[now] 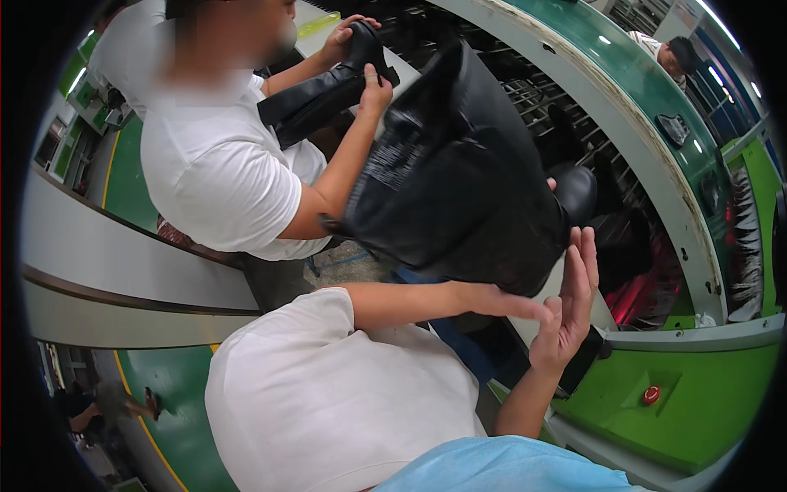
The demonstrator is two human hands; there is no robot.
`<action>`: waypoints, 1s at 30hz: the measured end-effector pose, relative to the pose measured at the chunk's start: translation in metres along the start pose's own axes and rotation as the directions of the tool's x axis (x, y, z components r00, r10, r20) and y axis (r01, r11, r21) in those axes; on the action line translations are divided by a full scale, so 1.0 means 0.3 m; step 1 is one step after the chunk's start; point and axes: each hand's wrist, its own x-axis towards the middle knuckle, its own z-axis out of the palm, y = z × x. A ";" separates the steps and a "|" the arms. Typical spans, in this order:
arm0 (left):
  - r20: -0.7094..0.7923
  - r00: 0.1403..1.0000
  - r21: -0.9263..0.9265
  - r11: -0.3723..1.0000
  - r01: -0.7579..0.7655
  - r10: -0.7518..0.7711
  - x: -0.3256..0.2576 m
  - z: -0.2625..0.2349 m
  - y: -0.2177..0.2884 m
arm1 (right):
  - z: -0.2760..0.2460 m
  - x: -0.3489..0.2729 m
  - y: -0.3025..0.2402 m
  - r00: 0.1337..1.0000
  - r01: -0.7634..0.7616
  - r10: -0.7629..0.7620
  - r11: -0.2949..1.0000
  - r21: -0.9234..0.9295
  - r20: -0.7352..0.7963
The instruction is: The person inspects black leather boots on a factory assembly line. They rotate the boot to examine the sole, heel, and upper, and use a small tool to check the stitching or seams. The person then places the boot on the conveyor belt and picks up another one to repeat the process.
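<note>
Right hand (564, 321) is open, fingers straight and pointing up beside the lower right edge of the big black boot (467, 197); can't tell if the fingertips are actually touching it. Left hand (498, 301) comes in from the left and sits against the bottom edge of the same boot, thumb stretched out toward the right hand; its fingers are hidden, so I honestly can't say how tight the grip is. The boot is up in the air over the middle of the view, shaft kinda blurry with some pale printing on it, rounded toe (577, 195) over on the right; a bit of a fingertip (551, 184) pokes out by that toe, can't tell whose.

Just up and left, a co-worker (217, 168) in a white T-shirt has another black boot (316, 102) in both hands; a yellow-green thing (318, 25) lies on the pale surface near them. Curved machine with a shiny green top (607, 49) runs along the right; below it there's a green panel (705, 389) with a red button (652, 395).
</note>
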 end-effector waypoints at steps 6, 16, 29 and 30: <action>-0.266 0.958 -0.474 0.880 -0.033 -0.107 0.131 -0.040 -0.060 | 0.015 -0.009 0.071 0.988 -0.129 0.121 0.989 -0.076 -0.095; -0.242 0.964 -0.475 0.853 -0.217 0.110 0.433 -0.164 -0.159 | -0.035 -0.020 0.180 0.934 -0.324 0.296 0.938 -0.121 -0.201; -0.088 0.988 0.350 0.932 -0.089 0.128 1.595 -0.499 -0.675 | -0.126 0.046 0.467 0.840 -0.538 0.538 0.811 -0.229 -0.070; -0.091 0.990 0.486 0.873 -0.047 0.105 1.594 -0.499 -0.741 | -0.144 0.068 0.522 0.839 -0.540 0.537 0.809 -0.231 -0.081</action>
